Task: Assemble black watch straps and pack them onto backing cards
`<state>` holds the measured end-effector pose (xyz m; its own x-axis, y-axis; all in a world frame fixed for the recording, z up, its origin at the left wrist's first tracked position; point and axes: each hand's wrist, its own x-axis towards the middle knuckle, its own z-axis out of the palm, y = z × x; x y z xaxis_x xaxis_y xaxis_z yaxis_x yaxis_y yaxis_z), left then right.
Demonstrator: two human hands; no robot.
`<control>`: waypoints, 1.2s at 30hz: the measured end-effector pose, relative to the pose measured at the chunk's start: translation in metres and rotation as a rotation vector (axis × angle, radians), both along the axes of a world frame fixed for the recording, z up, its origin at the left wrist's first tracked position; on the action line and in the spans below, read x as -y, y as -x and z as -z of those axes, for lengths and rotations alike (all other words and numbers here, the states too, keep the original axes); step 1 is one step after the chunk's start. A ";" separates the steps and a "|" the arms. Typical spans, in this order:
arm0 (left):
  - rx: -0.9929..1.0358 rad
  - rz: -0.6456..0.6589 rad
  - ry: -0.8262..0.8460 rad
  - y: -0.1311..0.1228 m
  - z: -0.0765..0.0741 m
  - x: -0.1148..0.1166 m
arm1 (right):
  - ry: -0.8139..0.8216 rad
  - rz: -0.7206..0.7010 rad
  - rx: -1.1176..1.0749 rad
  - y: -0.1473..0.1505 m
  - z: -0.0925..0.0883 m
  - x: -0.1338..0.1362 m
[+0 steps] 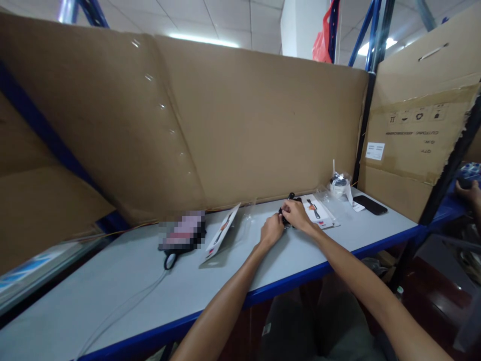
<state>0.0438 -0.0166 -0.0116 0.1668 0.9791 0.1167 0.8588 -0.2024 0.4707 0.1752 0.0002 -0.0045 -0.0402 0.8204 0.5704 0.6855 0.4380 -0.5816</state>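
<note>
My left hand (272, 230) and my right hand (297, 215) are close together over the table, with bent fingers closed on a black tool with a handle (291, 195). Most of the tool is covered by my fingers, so its exact kind does not show. Just right of my right hand lies a white printed package (317, 209) picturing a black-handled tool with an orange part. Left of my left hand, a similar white printed card (222, 233) leans at a tilt, with clear plastic beside it.
A black phone (370, 205) and a lidded cup with a straw (339, 186) are at the right of the grey table (131, 286). A blurred-out device (184, 229) with a cable lies left. Cardboard walls (263, 125) enclose the back. Another person's hand (469, 193) shows far right.
</note>
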 end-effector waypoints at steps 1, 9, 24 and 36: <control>0.001 -0.003 -0.003 0.000 0.000 -0.001 | -0.009 -0.011 0.039 0.000 0.000 0.000; 0.039 -0.038 0.018 0.002 0.006 -0.009 | 0.095 0.080 -0.024 0.004 0.005 0.003; 0.017 -0.015 0.020 0.002 0.002 -0.003 | 0.059 0.064 -0.010 0.005 0.006 0.001; 0.586 -0.073 0.142 0.011 0.010 -0.024 | 0.128 0.208 0.190 -0.016 -0.003 0.003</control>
<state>0.0327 0.0072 -0.0217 0.0460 0.9983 0.0363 0.4575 -0.0533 0.8876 0.1911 -0.0024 -0.0014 0.0399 0.8870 0.4600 0.8547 0.2082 -0.4755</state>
